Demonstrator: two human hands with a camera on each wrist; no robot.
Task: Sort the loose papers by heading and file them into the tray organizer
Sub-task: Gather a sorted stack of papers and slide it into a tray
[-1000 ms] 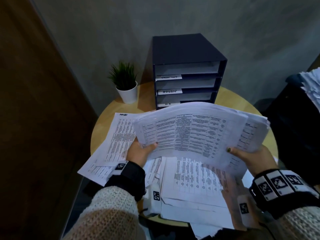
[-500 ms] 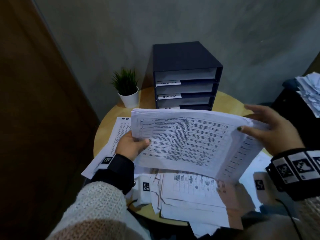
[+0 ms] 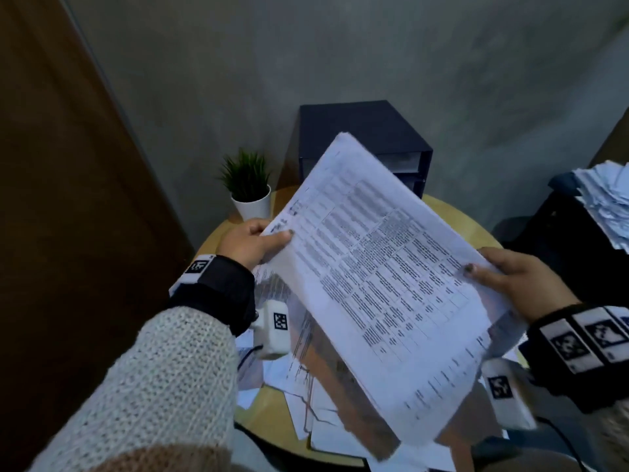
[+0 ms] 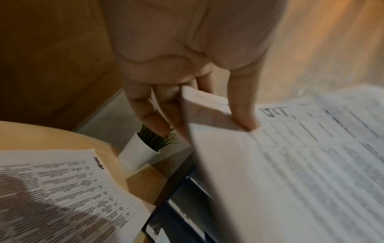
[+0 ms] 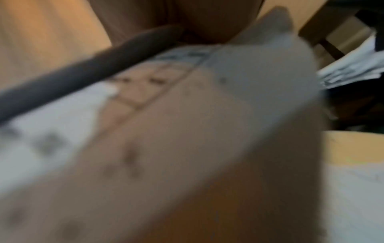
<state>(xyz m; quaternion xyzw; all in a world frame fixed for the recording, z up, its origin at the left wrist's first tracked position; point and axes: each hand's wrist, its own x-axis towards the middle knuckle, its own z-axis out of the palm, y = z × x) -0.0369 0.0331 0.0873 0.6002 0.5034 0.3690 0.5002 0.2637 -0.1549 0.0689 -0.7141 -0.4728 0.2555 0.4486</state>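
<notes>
A thick stack of printed papers (image 3: 384, 277) is held up over the round table, turned diagonally with one corner toward the dark tray organizer (image 3: 364, 131). My left hand (image 3: 253, 241) pinches the stack's left corner, thumb on top; the left wrist view shows the fingers under the stack (image 4: 270, 164). My right hand (image 3: 507, 277) grips the stack's right edge, thumb on top. The right wrist view is blurred, showing only paper (image 5: 187, 131) close up. The stack hides most of the organizer's slots. More loose sheets (image 3: 306, 386) lie on the table beneath.
A small potted plant (image 3: 250, 185) in a white pot stands left of the organizer. The round wooden table (image 3: 459, 219) ends close to me. A brown door (image 3: 51, 199) is at the left. Another paper pile (image 3: 606, 199) lies on dark furniture at the right.
The stack has swung from lying crosswise to a diagonal, one corner now pointing at the organizer. My left hand rose toward the plant. My right hand dropped back along the right edge.
</notes>
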